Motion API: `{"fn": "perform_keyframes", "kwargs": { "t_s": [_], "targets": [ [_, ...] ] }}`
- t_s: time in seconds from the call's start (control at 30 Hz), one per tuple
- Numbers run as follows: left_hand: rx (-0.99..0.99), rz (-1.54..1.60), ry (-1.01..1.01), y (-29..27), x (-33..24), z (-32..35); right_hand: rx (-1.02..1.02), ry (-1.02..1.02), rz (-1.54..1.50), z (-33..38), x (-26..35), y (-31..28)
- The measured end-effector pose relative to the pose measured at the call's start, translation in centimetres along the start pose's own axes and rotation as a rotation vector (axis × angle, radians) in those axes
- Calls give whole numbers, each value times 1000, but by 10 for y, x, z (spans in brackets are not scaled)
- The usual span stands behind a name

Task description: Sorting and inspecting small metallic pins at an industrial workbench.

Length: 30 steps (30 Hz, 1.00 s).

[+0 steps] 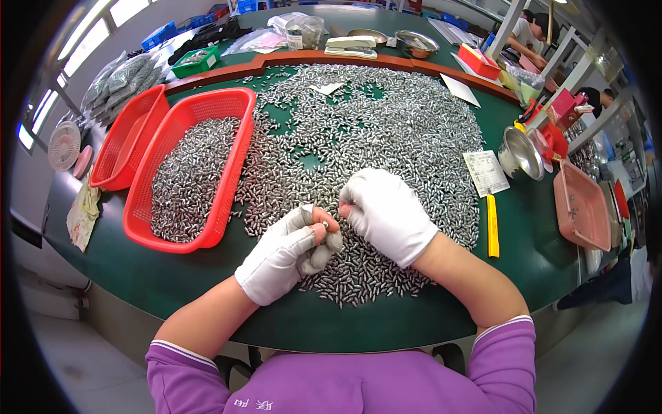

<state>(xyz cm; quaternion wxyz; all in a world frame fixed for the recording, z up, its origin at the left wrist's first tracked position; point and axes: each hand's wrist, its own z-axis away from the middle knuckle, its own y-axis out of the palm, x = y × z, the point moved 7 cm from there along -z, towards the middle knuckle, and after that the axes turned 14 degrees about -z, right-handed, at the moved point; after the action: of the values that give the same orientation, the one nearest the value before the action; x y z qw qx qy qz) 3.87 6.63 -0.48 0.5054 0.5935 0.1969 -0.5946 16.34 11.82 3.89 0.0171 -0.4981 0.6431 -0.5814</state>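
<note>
A wide spread of small, shiny, silver metal pieces [427,152], pointed and bullet-shaped, covers the green table in front of me. Over its near part, my left hand [289,252] wears a white glove with bare thumb and finger tips. Those tips pinch one small metal piece [325,224], while the other fingers curl under. Just to the right, my right hand [389,215] is gloved in white too, back upward, its fingers bent down and drawn together over the pieces. What its fingertips hold, if anything, is hidden beneath the hand.
Left stands a red perforated basket [238,162] partly filled with metal pieces, beside another red basket [114,155]. A yellow cutter-like tool [492,228] and a paper slip [486,172] lie right, near a steel bowl [522,153] and a pink tray [585,231]. A wooden ledge [241,71] borders the back.
</note>
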Motion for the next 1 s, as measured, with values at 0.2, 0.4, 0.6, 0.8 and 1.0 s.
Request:
{"fn": "perform_keyframes", "kwargs": {
  "t_s": [0.2,0.4,0.6,0.8,1.0],
  "targets": [
    [6,101,4,1,3,-3,101,356,-941,1,0,2],
    [34,121,25,-3,7,-4,-21,188,-954,4,6,9],
    [-26,113,17,-6,8,-4,-118,64,-783,4,14,-1],
    [-59,128,49,-7,4,-3,-164,-130,-510,1,26,-22],
    [-51,74,58,-4,1,-1,-202,-389,-190,2,50,-29]
  ]
}}
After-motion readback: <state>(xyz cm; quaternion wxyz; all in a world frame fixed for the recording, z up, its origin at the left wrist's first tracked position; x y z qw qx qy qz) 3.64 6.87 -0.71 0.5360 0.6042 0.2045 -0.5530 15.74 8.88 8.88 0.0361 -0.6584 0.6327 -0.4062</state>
